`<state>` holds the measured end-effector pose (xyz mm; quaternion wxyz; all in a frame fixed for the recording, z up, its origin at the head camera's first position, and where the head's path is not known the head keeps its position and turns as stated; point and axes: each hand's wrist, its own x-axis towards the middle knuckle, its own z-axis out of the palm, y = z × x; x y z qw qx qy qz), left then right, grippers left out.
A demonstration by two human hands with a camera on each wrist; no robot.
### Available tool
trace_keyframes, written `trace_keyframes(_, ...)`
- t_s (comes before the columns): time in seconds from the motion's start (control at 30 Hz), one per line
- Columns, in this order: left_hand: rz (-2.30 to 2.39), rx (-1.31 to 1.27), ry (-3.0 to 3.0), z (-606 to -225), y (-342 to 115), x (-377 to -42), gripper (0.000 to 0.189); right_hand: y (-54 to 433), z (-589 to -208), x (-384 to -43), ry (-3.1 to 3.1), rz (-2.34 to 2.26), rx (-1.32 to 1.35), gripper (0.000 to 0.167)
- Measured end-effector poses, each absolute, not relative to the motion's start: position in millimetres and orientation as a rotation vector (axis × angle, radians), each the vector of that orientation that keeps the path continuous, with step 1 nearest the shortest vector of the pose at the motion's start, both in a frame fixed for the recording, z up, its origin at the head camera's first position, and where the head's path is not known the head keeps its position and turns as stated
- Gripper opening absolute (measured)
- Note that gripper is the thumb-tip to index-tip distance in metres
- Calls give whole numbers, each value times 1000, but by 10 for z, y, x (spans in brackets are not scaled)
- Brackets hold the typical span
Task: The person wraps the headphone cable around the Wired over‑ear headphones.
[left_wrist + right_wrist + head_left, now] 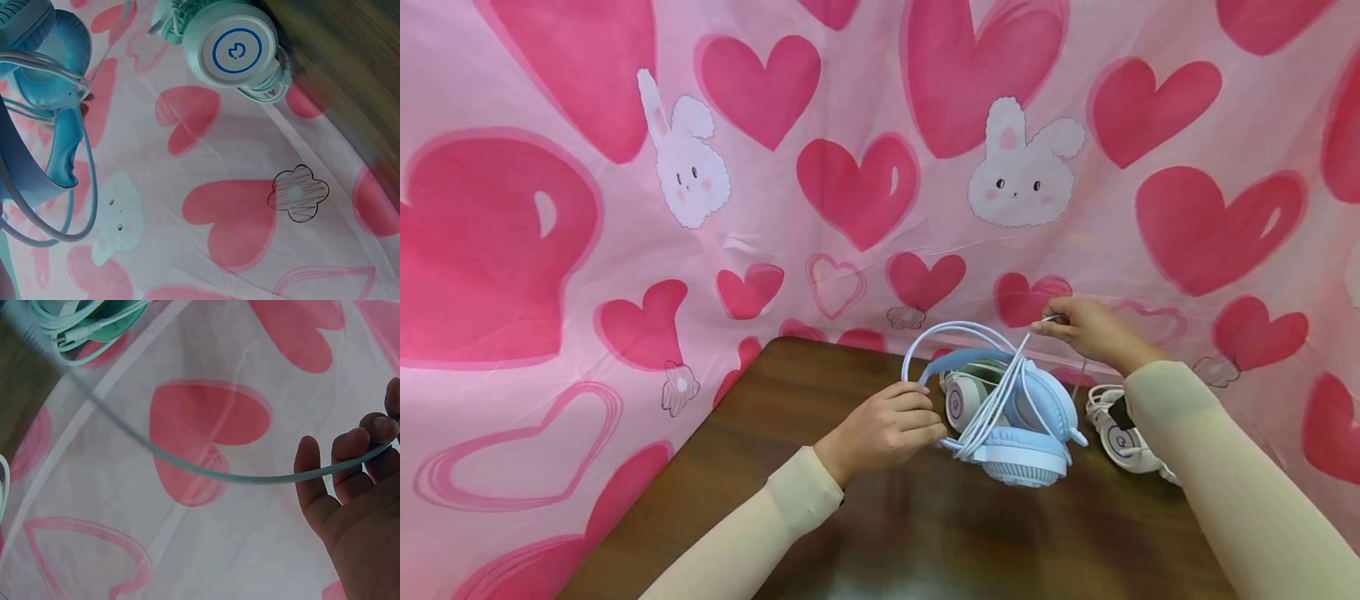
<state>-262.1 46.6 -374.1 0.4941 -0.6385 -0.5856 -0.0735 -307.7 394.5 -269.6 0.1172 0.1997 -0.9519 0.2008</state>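
A light blue and white headset [1026,462] is held up over the table, its two padded ear cups facing my right side. My left hand [883,429] grips it by the headband. White cable [996,404] is wound in several strands across the headset. Up and to the right, my right hand [1090,329] pinches a length of that cable and holds it taut from the ear cups. The right wrist view shows the cable [250,480] curving into the curled fingers of the right hand [359,494]. Blue ear cups [78,53] appear at the left wrist view's edge.
Behind the held headset, a white headset with a round logo [964,404] lies on the brown wooden table [737,467]. Another white headset [1123,442] with a bundled cable lies by the right forearm. A pink cloth [940,233] with hearts and rabbits hangs behind the table.
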Motion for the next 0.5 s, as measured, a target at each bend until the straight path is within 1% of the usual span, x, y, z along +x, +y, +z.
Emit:
trace_keyframes(0.13,-194,-1548,-1399,-3734,469,-2647,15,3988,-2812,-3136,-2760,640,593,25)
trace_keyframes(0.37,-286,-1541,-1316,-3716,486,-2700,19,4193,-3103,-3217,-2731,719,557,23)
trace_keyframes(0.5,-323,-1530,-1282,-3719,476,-2707,20,4328,-3325,-3260,-2705,761,532,31)
